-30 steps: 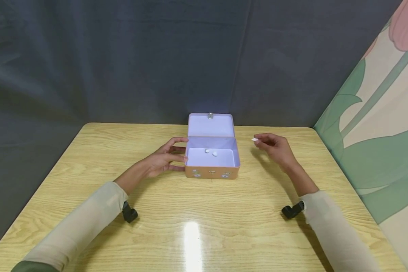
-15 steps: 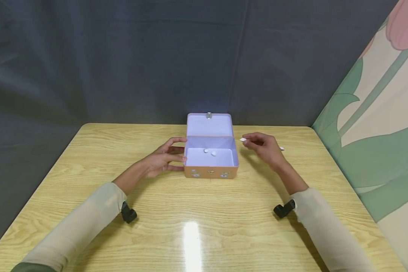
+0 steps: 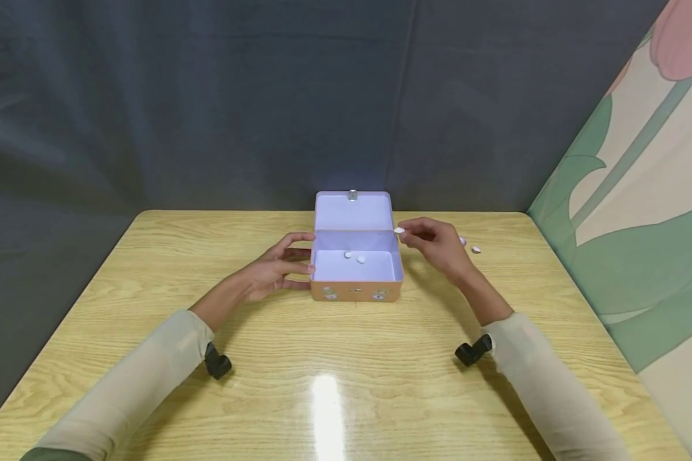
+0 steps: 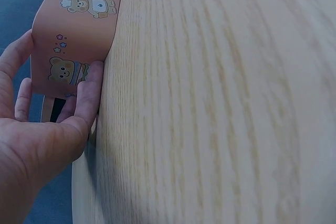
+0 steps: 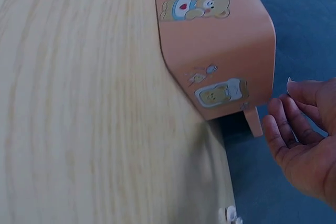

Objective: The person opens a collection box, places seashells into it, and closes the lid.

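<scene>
An orange tin box (image 3: pixel 355 292) with a lilac inside and bear pictures stands on the table, its lid (image 3: pixel 354 211) raised at the back. Two small white shell-like pieces (image 3: pixel 361 260) lie on its floor. My left hand (image 3: pixel 268 272) touches the box's left end with spread, gently bent fingers, as the left wrist view also shows. At the back right corner of the box, my right hand (image 3: pixel 438 246) pinches another white shell-like piece (image 3: pixel 400 230) between thumb and fingers. In the right wrist view that piece (image 5: pixel 289 80) is only a pale tip.
Right of the box, behind my right hand, more small pale pieces (image 3: pixel 476 250) lie on the wooden table (image 3: pixel 265 358). A dark curtain (image 3: pixel 236 109) hangs behind the table. A flower-patterned panel (image 3: pixel 657 256) borders its right side.
My right hand has moved left with the white shell-like piece, from right of the box to its right rim. Pale pieces behind that hand have come into view. The left hand stays at the box.
</scene>
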Motion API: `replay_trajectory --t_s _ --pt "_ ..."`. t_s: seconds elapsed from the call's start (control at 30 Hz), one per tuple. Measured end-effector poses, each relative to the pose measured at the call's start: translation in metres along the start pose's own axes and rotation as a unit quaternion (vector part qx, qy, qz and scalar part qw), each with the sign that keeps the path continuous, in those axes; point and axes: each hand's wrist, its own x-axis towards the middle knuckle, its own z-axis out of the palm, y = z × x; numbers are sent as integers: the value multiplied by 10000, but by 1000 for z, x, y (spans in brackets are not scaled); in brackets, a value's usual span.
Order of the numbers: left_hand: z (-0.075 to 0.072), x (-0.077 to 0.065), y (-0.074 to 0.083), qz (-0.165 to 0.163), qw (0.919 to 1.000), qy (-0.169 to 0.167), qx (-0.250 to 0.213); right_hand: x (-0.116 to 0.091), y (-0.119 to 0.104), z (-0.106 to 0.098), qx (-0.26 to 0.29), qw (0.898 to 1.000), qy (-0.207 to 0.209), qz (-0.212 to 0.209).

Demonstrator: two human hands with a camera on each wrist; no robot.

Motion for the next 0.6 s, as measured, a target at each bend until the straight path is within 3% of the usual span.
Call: replay_trajectory --t_s 0.6 --pt "-1 -3 0 -27 10000 50 15 11 -27 23 146 9998 38 -122"
